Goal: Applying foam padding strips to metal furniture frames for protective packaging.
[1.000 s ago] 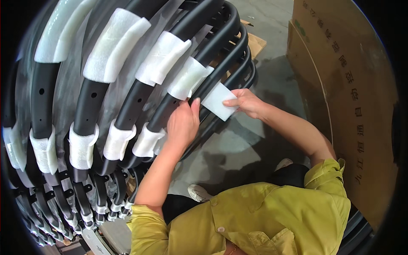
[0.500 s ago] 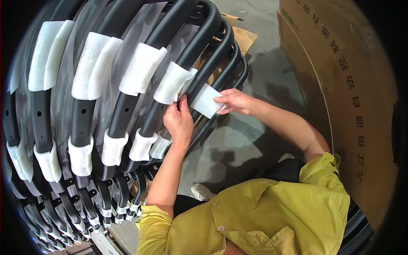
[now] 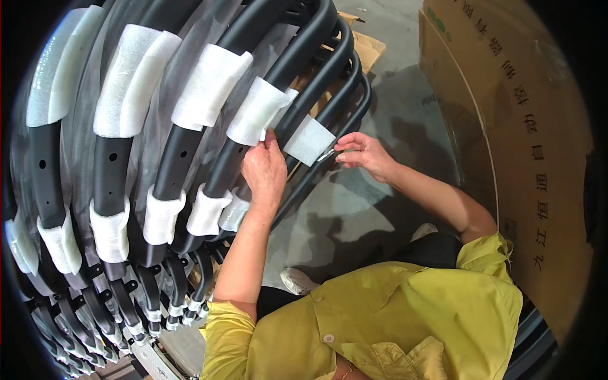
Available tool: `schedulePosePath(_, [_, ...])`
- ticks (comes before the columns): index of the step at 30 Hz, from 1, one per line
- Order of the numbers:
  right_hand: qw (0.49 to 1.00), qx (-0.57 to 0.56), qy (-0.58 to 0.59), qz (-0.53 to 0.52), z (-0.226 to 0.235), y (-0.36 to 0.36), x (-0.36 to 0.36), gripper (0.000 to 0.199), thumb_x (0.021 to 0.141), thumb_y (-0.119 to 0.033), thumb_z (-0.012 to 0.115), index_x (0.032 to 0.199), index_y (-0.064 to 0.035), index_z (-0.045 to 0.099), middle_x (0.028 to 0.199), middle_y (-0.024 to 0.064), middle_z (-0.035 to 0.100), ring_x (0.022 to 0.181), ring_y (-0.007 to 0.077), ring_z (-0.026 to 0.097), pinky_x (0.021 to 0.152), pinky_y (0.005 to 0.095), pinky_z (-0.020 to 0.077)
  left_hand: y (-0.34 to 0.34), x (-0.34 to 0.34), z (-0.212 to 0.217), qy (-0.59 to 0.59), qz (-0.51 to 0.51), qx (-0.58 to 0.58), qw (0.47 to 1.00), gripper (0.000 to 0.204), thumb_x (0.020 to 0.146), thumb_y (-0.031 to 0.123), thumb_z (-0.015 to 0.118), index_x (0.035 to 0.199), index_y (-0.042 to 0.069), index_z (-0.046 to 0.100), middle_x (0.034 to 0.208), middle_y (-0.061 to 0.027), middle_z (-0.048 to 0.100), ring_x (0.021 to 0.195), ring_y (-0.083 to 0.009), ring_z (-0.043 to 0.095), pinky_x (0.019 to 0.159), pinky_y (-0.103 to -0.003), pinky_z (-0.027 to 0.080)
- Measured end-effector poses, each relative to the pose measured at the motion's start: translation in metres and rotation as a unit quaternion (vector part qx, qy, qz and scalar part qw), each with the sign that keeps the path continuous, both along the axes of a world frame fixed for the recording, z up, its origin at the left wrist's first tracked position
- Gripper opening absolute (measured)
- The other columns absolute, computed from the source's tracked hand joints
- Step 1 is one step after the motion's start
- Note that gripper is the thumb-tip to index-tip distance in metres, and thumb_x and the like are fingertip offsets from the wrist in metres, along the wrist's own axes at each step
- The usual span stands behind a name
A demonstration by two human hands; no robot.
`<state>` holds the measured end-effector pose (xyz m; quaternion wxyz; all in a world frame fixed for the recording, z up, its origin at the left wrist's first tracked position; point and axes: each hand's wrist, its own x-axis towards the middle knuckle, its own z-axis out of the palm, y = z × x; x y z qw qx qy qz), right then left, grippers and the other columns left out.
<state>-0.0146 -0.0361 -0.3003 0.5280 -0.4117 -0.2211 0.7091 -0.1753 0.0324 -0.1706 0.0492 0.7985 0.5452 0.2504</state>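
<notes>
My left hand (image 3: 264, 170) is closed beside a black bent tube (image 3: 303, 95), thumb pointing up near the lower edge of a white foam wrap (image 3: 256, 113). Its other fingers are curled out of sight, so what they hold is hidden. Right of that tube, a flat white foam sheet (image 3: 310, 140) sticks out, its left side running behind the tube. My right hand (image 3: 368, 157) is just off the sheet's right edge, thumb and fingers pinched on a thin shiny clear strip (image 3: 325, 154) at the sheet's corner.
A row of similar black tubes with white foam wraps (image 3: 209, 87) fills the left, with clear plastic film (image 3: 79, 152) between them. Smaller wrapped tubes (image 3: 107, 316) lie below. A large cardboard box (image 3: 506, 126) stands on the right, with grey floor (image 3: 392, 95) between.
My right hand has let go of the foam sheet's edge and moved slightly right, onto the clear strip. The sheet stays beside the tube. My left hand keeps nearly the same place.
</notes>
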Motion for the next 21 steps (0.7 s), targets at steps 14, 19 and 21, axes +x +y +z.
schedulePosePath(14, [0.999,-0.017,-0.010,-0.046,-0.006,0.003,-0.015,0.011,0.073,-0.006,0.063,0.081,-0.0067,0.056,0.082,0.0020,0.058,0.071,0.0088,0.054,0.063,0.0213,0.0446,-0.004,0.003,0.004,0.009,0.053,-0.091,0.994,0.031,0.086,0.027,0.043,0.100,0.003,0.057,0.080,-0.0246,0.057,0.079,-0.0394,0.054,0.069,-0.041,0.042])
schedulePosePath(19, [0.997,0.055,-0.030,-0.039,-0.005,0.003,-0.015,0.007,0.073,-0.005,0.063,0.076,-0.0055,0.056,0.080,0.0022,0.056,0.069,0.0094,0.053,0.060,0.0210,0.0435,0.000,0.000,-0.007,-0.010,0.021,0.007,1.000,0.040,0.086,0.030,0.043,0.073,-0.004,0.059,0.063,-0.0221,0.056,0.062,-0.0383,0.055,0.057,-0.042,0.043])
schedulePosePath(21, [0.991,0.126,-0.038,-0.034,-0.005,-0.004,-0.011,0.007,0.072,-0.005,0.063,0.074,-0.0062,0.057,0.076,0.0022,0.055,0.068,0.0098,0.052,0.058,0.0206,0.0427,0.000,0.000,-0.006,-0.016,0.019,0.012,1.000,0.041,0.086,0.031,0.043,0.073,-0.004,0.060,0.063,-0.0219,0.056,0.062,-0.0380,0.055,0.057,-0.042,0.043])
